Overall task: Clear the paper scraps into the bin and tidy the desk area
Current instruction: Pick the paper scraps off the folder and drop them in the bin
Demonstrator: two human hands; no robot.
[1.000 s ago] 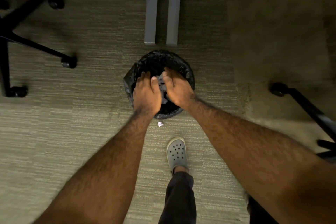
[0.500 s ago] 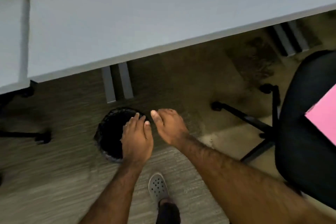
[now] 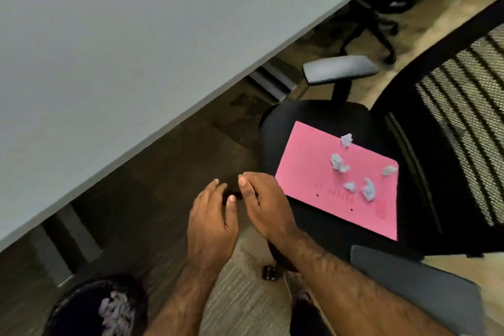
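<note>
Seemingly empty, the left hand (image 3: 211,222) and right hand (image 3: 263,206) are held side by side, fingers loosely curled and nothing gripped. Just right of the right hand a pink folder (image 3: 321,180) is laid flat on a black chair seat (image 3: 278,128), its long axis running away from the hands toward the lower right. Small crumpled pale paper scraps (image 3: 338,162) are scattered over its far half. Below and left of the left hand, a black-lined bin (image 3: 79,305) is seen holding more pale scraps. A grey desk (image 3: 122,49) is spread above both hands
</note>
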